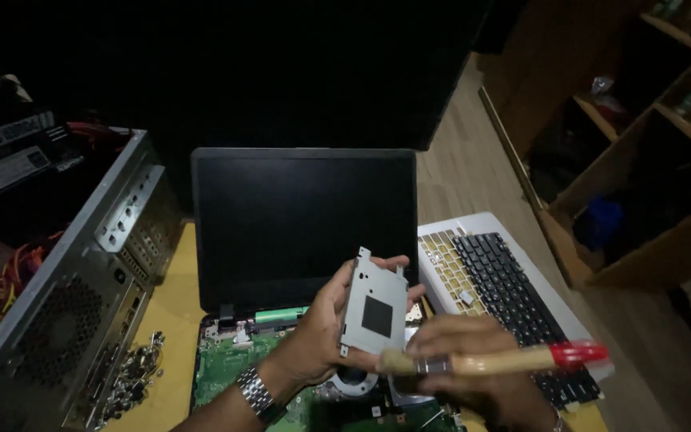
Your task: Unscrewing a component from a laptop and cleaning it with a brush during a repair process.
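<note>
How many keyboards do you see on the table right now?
1: a black keyboard in a white, partly stripped frame, right of the opened black laptop. The laptop's own base shows bare green circuit board; hands may hide more.

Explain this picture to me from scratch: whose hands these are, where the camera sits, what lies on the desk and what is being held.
There is one picture, taken by a camera worn on a person's head, looking down at their own two bare hands. No robot is involved.

The left hand, with a metal watch on its wrist, holds up a flat grey metal bracket with a dark square on it. The right hand holds a wooden-handled brush with a red end, its bristles at the bracket's lower edge.

Below them on the yellow desk lies an opened laptop, screen dark, its green circuit board exposed. To the right lies a removed keyboard panel. To the left stands an open grey computer case, with a pile of small metal parts beside it.
</note>
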